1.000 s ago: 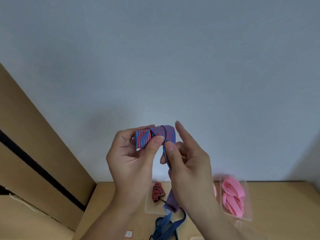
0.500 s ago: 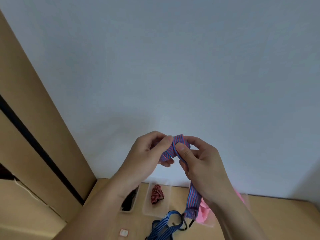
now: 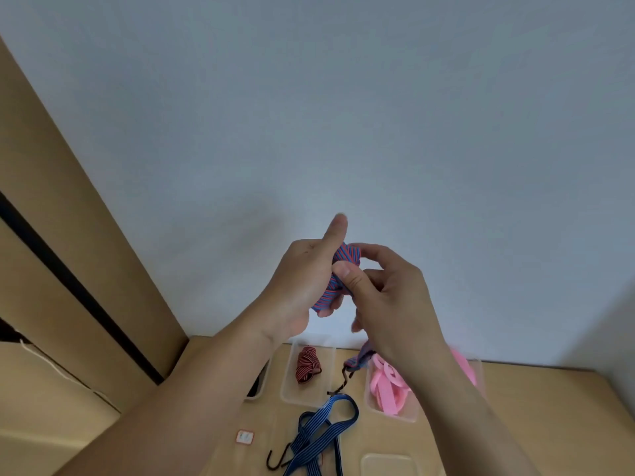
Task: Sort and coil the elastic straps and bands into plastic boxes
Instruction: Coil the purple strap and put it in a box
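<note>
Your left hand (image 3: 302, 280): centre of the frame, raised before the pale wall. Its fingers curl round the blue-and-red striped elastic strap (image 3: 347, 254), with the forefinger alone pointing straight up.
Your right hand (image 3: 388, 297): just right of the left. Thumb and fingers pinch the same strap (the thumb presses on the near side of the bundle).
Strap: bunched into a bundle between both hands. Its tail drops behind your right wrist, and the dark hooked end (image 3: 343, 376) dangles above the wooden counter (image 3: 532, 407).
Lower centre: a clear plastic box (image 3: 287, 389) holds a coiled red-and-black striped strap (image 3: 307, 364).
Right of it: a second clear plastic box (image 3: 391, 415) holds flat pink bands (image 3: 385, 386), partly hidden by your right forearm.
Bottom centre: a blue-and-black striped strap (image 3: 321, 429) lies loose on the counter, its black hook to the left.
</note>
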`<action>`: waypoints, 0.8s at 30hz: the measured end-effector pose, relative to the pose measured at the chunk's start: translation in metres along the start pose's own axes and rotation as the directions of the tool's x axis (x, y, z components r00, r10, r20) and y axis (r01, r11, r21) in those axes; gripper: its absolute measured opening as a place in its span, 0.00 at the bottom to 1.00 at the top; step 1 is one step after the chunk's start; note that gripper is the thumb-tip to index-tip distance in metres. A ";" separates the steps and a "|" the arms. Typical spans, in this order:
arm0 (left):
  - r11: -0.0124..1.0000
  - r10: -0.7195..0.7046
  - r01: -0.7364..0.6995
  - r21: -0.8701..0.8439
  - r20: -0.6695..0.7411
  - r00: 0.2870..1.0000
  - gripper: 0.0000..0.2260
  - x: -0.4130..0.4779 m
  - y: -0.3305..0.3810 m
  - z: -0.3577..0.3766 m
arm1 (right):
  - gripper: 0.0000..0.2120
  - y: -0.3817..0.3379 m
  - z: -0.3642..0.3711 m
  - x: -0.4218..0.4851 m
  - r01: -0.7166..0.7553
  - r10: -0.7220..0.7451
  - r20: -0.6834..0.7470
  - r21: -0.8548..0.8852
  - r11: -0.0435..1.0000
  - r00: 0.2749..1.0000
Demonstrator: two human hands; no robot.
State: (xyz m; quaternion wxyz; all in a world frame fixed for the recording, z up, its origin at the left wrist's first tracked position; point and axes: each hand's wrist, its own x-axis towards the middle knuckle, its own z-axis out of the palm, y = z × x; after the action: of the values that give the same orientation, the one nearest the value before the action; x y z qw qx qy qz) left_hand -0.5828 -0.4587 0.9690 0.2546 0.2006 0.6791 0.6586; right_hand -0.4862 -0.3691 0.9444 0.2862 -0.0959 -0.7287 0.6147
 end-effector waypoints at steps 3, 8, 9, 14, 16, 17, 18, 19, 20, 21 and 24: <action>0.991 -0.097 0.100 -0.094 0.028 0.995 0.26 0.001 -0.003 -0.003 | 0.07 0.004 -0.003 -0.004 0.006 -0.006 0.041 -0.019 1.000 0.999; 0.954 -0.215 0.233 -0.190 0.113 0.970 0.21 0.000 -0.012 -0.004 | 0.08 0.010 -0.008 -0.007 -0.003 0.005 0.131 -0.013 1.000 0.991; 0.953 -0.219 0.237 -0.186 0.115 0.969 0.21 -0.001 -0.014 -0.004 | 0.07 0.010 -0.009 -0.007 -0.003 0.007 0.140 -0.031 1.000 0.990; 0.996 -0.088 0.087 -0.009 -0.083 0.993 0.30 0.005 -0.022 0.001 | 0.04 0.015 -0.007 0.002 0.012 0.012 0.127 -0.179 0.984 0.992; 0.996 -0.024 0.037 0.083 -0.145 0.989 0.31 0.005 -0.028 0.000 | 0.06 0.021 -0.005 0.002 0.036 -0.009 0.098 -0.274 0.961 0.995; 0.993 -0.014 0.032 0.110 -0.155 0.988 0.31 0.006 -0.030 -0.002 | 0.08 0.025 -0.003 0.001 0.050 -0.024 0.083 -0.324 0.945 0.996; 0.992 -0.028 0.046 0.119 -0.146 0.989 0.30 0.006 -0.032 -0.004 | 0.08 0.027 -0.001 0.000 0.055 -0.031 0.071 -0.366 0.929 0.997; 0.992 -0.062 0.074 0.106 -0.116 0.991 0.28 0.005 -0.033 -0.005 | 0.07 0.030 0.002 -0.001 0.052 -0.030 0.063 -0.397 0.916 0.998; 0.991 -0.106 0.111 0.081 -0.068 0.992 0.26 0.004 -0.033 -0.005 | 0.06 0.032 0.004 -0.001 0.046 -0.023 0.060 -0.423 0.905 0.998; 0.986 -0.151 0.152 0.064 -0.020 0.988 0.25 0.002 -0.032 -0.004 | 0.04 0.033 0.005 -0.002 0.038 -0.012 0.061 -0.442 0.896 0.998; 0.974 -0.226 0.224 0.039 0.040 0.973 0.25 0.000 -0.035 -0.001 | 0.05 0.035 0.008 -0.001 0.033 0.004 0.077 -0.462 0.886 0.997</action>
State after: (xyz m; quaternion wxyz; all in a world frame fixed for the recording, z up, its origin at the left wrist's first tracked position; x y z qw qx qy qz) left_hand -0.5813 -0.4618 0.9344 0.3389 0.1412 0.7030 0.6091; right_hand -0.4967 -0.3687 0.9102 0.2318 -0.1325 -0.8654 0.4241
